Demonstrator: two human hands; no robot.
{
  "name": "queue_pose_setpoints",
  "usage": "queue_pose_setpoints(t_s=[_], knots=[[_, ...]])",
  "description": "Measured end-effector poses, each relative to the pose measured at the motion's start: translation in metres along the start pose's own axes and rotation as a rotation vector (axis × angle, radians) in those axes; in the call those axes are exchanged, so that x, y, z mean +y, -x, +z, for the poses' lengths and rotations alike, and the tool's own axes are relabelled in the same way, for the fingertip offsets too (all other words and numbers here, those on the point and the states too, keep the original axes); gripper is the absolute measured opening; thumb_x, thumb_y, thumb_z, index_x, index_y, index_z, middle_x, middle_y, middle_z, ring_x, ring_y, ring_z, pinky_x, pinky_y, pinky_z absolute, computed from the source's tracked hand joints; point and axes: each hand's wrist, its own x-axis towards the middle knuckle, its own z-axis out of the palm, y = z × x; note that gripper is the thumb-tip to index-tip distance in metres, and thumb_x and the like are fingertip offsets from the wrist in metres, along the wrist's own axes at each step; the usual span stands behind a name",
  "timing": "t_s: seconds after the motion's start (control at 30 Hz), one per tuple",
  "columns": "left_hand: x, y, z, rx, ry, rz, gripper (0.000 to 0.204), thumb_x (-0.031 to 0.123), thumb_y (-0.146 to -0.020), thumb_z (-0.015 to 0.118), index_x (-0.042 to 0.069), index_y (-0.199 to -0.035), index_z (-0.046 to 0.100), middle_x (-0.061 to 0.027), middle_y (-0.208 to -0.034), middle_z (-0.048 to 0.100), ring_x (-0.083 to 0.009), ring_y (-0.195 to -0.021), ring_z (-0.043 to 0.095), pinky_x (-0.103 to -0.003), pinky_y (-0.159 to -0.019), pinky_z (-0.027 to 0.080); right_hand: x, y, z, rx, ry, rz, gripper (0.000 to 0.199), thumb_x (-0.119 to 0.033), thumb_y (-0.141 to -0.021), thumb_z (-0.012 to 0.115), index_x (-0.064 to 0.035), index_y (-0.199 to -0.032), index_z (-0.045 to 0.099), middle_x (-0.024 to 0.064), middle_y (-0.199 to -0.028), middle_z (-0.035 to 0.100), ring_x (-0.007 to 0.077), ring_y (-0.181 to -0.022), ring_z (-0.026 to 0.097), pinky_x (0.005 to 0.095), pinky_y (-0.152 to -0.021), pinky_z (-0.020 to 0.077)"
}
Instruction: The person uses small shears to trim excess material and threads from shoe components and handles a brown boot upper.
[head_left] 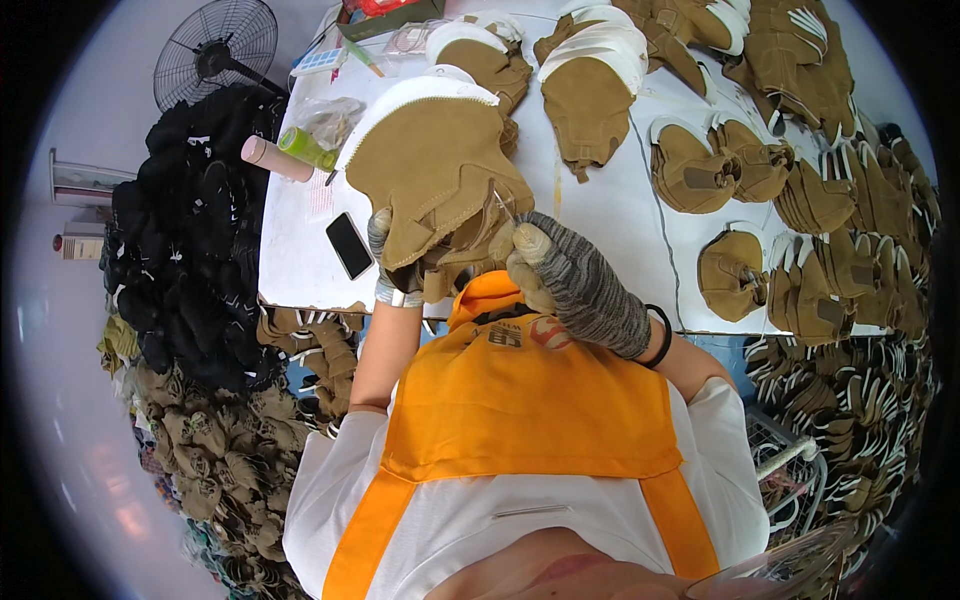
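A brown suede shoe upper (430, 165) with a white scalloped edge is held up over the near edge of the white table. My left hand (381, 250), in a grey glove, grips it from its left side; most of those fingers are hidden behind the suede. On the right, my right hand (535, 262) wears a grey knit glove with pale fingertips and is closed beside the upper's opening. From its fingers a thin shiny metal tool (503, 205) points into the folds; its exact kind cannot be made out.
On the table (300, 255) lie a black phone (348, 245), a pink cylinder (277, 158) and a green roll (307, 148). More uppers (590, 105) cover the far and right sides. Black pieces (195, 240) are heaped at left, near a fan (215, 58). A wire basket (795, 470) stands at lower right.
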Motion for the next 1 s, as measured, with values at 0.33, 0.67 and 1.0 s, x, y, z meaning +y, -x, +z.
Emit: queue_pose_setpoints(t_s=[0.33,0.67,1.0], knots=[[-0.011,-0.005,0.000,-0.127,0.123,-0.057,0.080,0.024,-0.079,0.070,0.000,-0.143,0.027,-0.0260,-0.139,0.040,-0.0402,-0.121,0.050,-0.049,-0.085,0.057,0.038,-0.016,-0.001,0.338,0.683,-0.805,0.038,-0.035,-0.099,0.047,-0.0030,-0.118,0.052,0.0073,-0.100,0.058,0.0134,-0.089,0.055,0.0282,-0.081,0.0480],[-0.024,-0.005,0.009,0.056,-0.014,-0.003,0.079,0.029,-0.079,0.070,0.001,-0.141,0.031,-0.0252,-0.138,0.042,-0.0391,-0.122,0.050,-0.049,-0.095,0.051,0.023,-0.008,0.001,0.204,0.195,-0.361,0.038,-0.041,-0.098,0.045,-0.0050,-0.106,0.057,-0.0004,-0.084,0.052,0.0078,-0.073,0.047,0.0224,-0.070,0.0432],[-0.033,-0.012,0.043,0.108,-0.305,0.106,0.069,0.038,-0.087,0.055,0.004,-0.142,0.032,-0.0220,-0.141,0.040,-0.0372,-0.127,0.044,-0.051,-0.103,0.041,0.000,-0.012,-0.014,0.477,-0.061,-0.446,0.018,-0.016,-0.092,0.061,-0.0023,-0.104,0.058,0.0015,-0.083,0.056,0.0084,-0.072,0.051,0.0249,-0.069,0.0462]])
